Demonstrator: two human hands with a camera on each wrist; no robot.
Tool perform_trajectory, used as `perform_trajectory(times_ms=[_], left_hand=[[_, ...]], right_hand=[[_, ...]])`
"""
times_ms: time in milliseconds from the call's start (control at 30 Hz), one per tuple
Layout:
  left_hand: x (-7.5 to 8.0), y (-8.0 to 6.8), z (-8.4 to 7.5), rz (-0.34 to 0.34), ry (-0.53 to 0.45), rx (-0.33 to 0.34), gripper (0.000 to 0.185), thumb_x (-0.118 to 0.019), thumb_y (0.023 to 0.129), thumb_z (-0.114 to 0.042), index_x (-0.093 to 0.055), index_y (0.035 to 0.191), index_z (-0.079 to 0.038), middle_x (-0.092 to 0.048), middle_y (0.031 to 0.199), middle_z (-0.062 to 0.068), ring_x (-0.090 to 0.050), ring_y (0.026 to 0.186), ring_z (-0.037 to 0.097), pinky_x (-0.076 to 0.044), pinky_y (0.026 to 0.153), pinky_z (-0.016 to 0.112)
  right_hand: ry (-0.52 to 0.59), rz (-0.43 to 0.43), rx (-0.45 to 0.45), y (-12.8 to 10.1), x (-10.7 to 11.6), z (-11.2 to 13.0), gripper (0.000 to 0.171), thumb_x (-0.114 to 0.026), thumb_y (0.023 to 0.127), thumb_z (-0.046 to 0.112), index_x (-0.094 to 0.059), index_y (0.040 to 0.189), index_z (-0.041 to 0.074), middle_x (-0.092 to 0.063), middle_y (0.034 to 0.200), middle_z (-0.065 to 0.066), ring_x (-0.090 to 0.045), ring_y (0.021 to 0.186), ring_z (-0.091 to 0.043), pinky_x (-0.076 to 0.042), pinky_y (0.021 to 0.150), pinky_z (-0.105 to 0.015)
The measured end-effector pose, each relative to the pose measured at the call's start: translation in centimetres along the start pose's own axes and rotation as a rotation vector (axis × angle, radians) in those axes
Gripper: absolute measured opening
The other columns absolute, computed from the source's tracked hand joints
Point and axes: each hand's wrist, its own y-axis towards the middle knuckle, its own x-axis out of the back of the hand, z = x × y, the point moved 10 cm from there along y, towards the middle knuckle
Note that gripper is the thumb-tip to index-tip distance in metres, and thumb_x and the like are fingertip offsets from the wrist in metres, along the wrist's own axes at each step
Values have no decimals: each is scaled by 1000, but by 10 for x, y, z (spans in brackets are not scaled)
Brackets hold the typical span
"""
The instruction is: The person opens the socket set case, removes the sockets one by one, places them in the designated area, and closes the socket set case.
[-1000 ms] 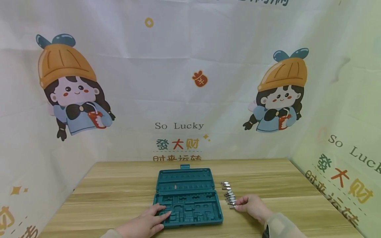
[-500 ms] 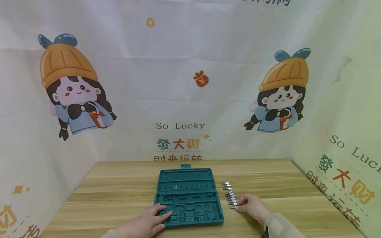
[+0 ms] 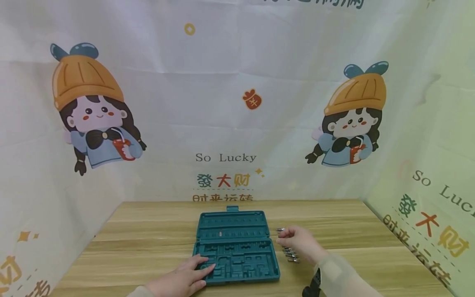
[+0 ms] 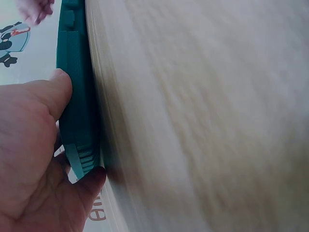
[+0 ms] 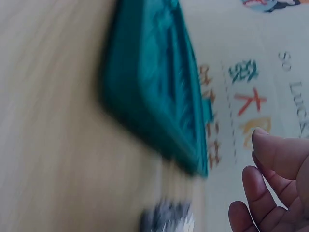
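Note:
An open teal plastic tool case (image 3: 237, 281), moulded with slots and recesses, lies on the table. My left hand (image 3: 181, 275) rests on its near left corner, fingers stretched over the rim. In the left wrist view, the thumb touches the case's wall (image 4: 77, 104). Right of the case is a column of small silvery metal bits (image 3: 292, 256). My right hand (image 3: 302, 243) is over the upper part of that column, covering some bits. In the right wrist view, its fingers (image 5: 258, 193) are loosely bent, with nothing seen between thumb and fingers.
The wooden table (image 3: 148, 231) carries the case and bits. One small pale piece (image 3: 220, 234) sits in the case lid. A printed cloth backdrop (image 3: 222, 123) rises behind the table and along both sides.
My right hand has left the nearest bit and moved away from me along the column, towards its far end. The left hand stays on the case.

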Motion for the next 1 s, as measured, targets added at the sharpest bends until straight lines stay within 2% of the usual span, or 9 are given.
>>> perform_trajectory(times_ms=[133,300,467,667,900,1000], left_hand=[[-2,1,3,13,-33,15,54,-48,99,-45,-39,149,-25,-32,151,10,-28,138,39,-35,103,55],[-4,1,4,23,-37,33,55,-49,98,-45,-39,149,-26,-32,152,10,-27,138,39,-34,103,56],[-2,1,4,21,-21,49,55,-50,98,-45,-41,148,-27,-33,151,9,-29,137,38,-35,103,56],[-2,2,2,13,3,2,54,-49,99,-43,-41,148,-23,-35,150,12,-31,136,38,-35,102,56],[-2,3,3,11,38,-6,52,-48,100,-42,-42,148,-23,-36,148,13,-34,134,36,-37,102,54],[-2,4,3,3,42,-20,52,-48,100,-41,-43,148,-21,-38,146,14,-36,132,35,-38,101,54]], right_hand=[[19,85,23,12,-30,20,18,-69,90,14,-65,101,1,-63,101,-7,-58,93,-23,-48,83,-47],[2,134,79,29,-66,40,22,-70,89,19,-66,103,3,-62,103,-6,-58,97,-24,-47,85,-49],[61,128,99,47,-95,52,20,-72,88,18,-67,101,3,-63,102,-6,-58,99,-25,-46,88,-51],[132,117,61,60,-122,57,18,-72,88,16,-68,100,4,-62,105,-7,-57,104,-30,-43,92,-55],[171,79,37,73,-140,53,19,-71,88,13,-69,103,1,-63,106,-9,-57,103,-30,-43,92,-54],[143,35,9,78,-142,49,18,-73,87,15,-71,100,4,-64,103,-7,-55,103,-32,-35,98,-59]])
